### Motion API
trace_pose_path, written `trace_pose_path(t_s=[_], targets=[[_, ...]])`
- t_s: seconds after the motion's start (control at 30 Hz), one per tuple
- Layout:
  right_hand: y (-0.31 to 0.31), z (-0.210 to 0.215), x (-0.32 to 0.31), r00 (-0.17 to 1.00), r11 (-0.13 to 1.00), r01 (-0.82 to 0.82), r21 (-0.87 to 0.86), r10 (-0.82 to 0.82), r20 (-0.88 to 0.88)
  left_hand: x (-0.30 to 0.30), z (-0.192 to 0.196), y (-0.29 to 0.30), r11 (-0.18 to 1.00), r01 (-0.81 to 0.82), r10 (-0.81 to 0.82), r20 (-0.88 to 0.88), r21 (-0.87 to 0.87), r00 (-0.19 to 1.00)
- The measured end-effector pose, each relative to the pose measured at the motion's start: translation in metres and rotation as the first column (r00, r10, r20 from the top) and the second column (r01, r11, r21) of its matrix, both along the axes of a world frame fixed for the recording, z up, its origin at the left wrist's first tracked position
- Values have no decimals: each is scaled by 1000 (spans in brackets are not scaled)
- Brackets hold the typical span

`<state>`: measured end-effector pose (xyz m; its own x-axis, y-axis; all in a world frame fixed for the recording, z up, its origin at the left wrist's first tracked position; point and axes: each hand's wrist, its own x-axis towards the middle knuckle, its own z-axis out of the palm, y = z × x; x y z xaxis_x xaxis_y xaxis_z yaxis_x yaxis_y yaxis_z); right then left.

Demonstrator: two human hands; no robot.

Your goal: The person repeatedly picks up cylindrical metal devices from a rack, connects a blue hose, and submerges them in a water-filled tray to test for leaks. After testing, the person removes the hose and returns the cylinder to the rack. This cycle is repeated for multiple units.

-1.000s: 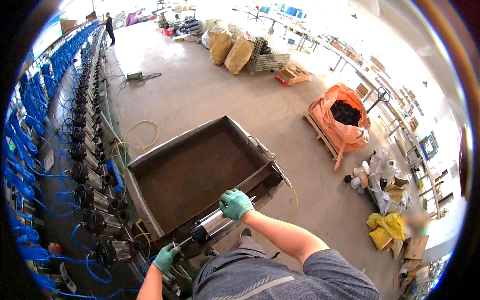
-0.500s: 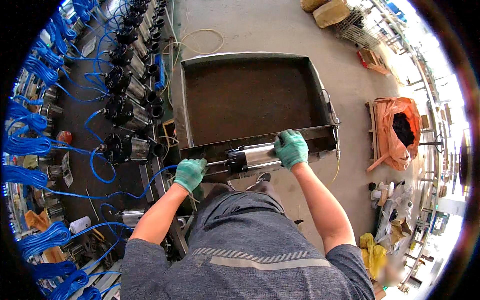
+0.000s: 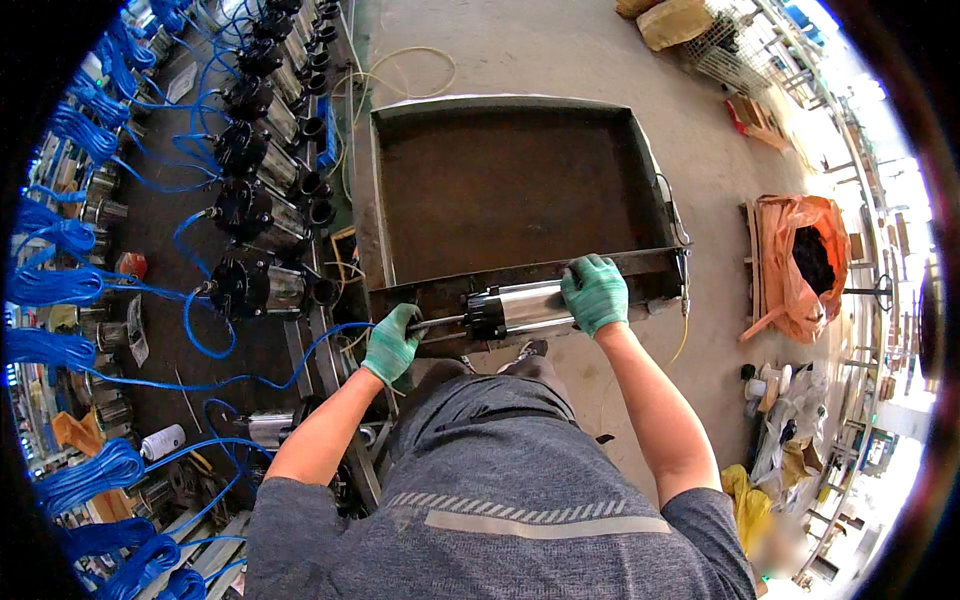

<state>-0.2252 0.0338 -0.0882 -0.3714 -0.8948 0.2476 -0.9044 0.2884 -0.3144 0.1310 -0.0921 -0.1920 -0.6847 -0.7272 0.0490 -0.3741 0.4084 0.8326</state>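
Observation:
A silver cylindrical pump body [image 3: 528, 306] with a black ribbed end lies crosswise on the near ledge of a dark metal tank [image 3: 520, 262]. My right hand [image 3: 595, 292], in a green glove, is closed over its right end. At the other end, my gloved left hand [image 3: 391, 345] is wrapped round a thin metal rod [image 3: 438, 322] that sticks out from the black part. The left thumb points up along the rod. A blue cable [image 3: 345, 327] runs up close to my left hand; whether it joins the pump is hidden.
To the left stand rows of similar black and silver pumps [image 3: 258, 287] with coiled blue cables [image 3: 60, 290]. An orange sack [image 3: 800, 265] rests on a pallet at the right. A thin yellow hose [image 3: 684, 335] hangs by the tank's right corner.
The pump body seems to have rolled slightly, and its rods show differently. My left hand has tilted, with its thumb now raised. The whole view has shifted slightly.

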Motion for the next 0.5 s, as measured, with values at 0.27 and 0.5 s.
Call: trace_pose_path(t_s=[0.27, 0.5], targets=[[0, -4, 1, 1000, 999, -2, -37, 2, 0, -13, 45, -39, 946, 273, -320, 375, 173, 870], [-3, 2, -3, 1000, 1000, 5, 24, -5, -25, -5, 29, -11, 895, 209, -31, 413, -394, 910]])
